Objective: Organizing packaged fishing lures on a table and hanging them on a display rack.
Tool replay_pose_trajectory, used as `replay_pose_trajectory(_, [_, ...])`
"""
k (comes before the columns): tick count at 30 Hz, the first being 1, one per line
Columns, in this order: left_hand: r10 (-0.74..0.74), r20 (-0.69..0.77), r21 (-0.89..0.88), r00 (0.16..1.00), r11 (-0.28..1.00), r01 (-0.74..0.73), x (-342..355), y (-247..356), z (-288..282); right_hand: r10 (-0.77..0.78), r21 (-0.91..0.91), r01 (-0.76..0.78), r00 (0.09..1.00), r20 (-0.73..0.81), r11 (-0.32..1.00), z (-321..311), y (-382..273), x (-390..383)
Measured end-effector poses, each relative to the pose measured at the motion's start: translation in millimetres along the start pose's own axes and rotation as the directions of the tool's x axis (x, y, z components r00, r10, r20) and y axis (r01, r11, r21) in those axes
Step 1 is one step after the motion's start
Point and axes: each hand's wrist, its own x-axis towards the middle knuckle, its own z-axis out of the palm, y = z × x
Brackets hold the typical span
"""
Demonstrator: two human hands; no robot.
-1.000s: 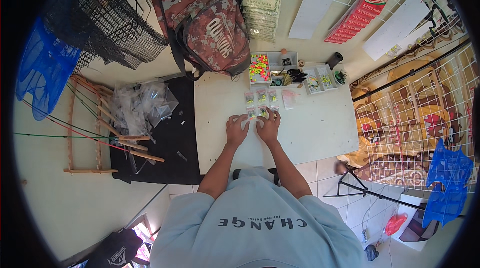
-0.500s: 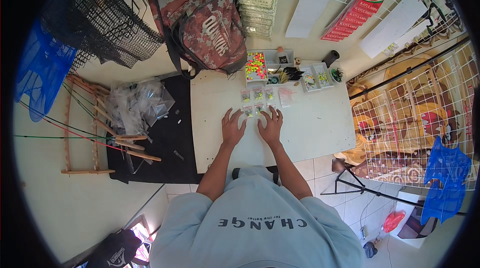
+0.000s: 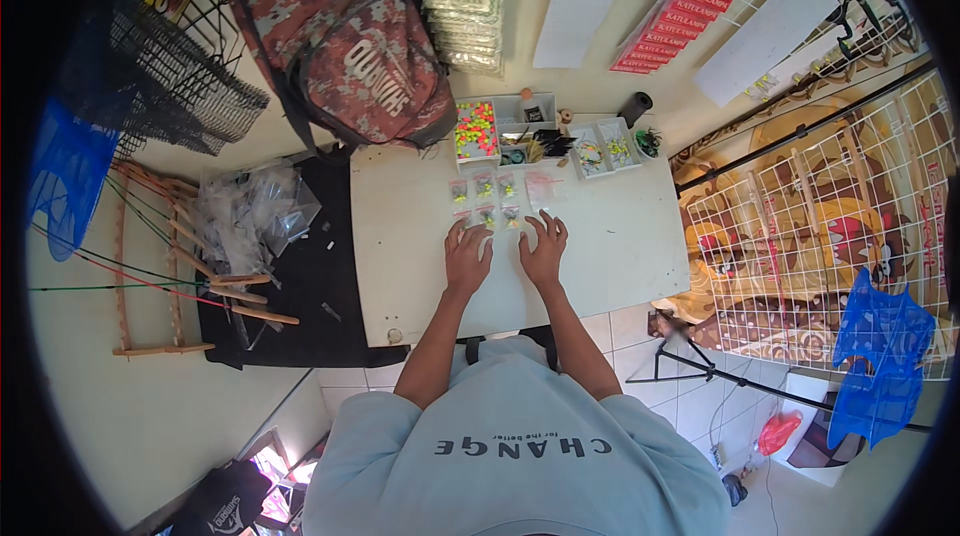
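Left hand (image 3: 467,258) flat, fingers spread, holding nothing, right hand (image 3: 543,249) likewise, both at bags (image 3: 487,201) on table (image 3: 610,246)

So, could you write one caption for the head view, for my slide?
Both hands, left hand and right hand, rest flat on a white table beside small clear packets.

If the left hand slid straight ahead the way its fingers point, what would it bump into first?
Most likely the small clear bags with bright bits inside, lying in rows on the white table just beyond the left hand. The fingertips are already almost at the nearest bag.
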Motion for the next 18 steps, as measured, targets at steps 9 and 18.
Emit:
replay_pose_trajectory(9, [-0.016, 0.039, 0.035, 0.999, 0.999, 0.015, 27, 54, 59, -0.102, -0.001, 0.103, 0.98, 0.169, 0.995, -35, 82, 38])
replay_pose_trajectory(18, [-0.065, 0.06, 0.05, 0.996, 0.997, 0.062, 55, 97, 107, -0.115, -0.042, 0.136, 0.938, 0.326, 0.99, -64, 115, 82])
